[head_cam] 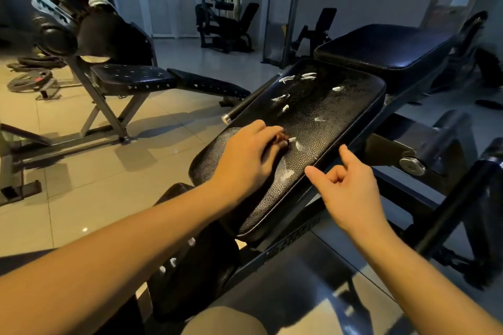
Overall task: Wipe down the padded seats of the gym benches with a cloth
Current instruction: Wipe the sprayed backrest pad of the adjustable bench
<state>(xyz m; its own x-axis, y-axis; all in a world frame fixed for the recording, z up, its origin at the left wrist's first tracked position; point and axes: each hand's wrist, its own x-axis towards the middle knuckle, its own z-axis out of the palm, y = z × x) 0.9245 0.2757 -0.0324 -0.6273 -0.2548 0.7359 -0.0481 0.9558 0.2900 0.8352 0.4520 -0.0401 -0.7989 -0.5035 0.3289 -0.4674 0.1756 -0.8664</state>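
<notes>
Black padded seat (321, 117) is seen from the head view, under the left hand (245, 155). A small reddish thing (280, 140), maybe the cloth, is covered by its curled fingers; a grip cannot be told. Nothing is held by the loose right hand (351, 190) beside the edge. White torn spots (285, 79) could be ripped wider by hard rubbing. The seat's long side is pointed away, up to the right.
</notes>
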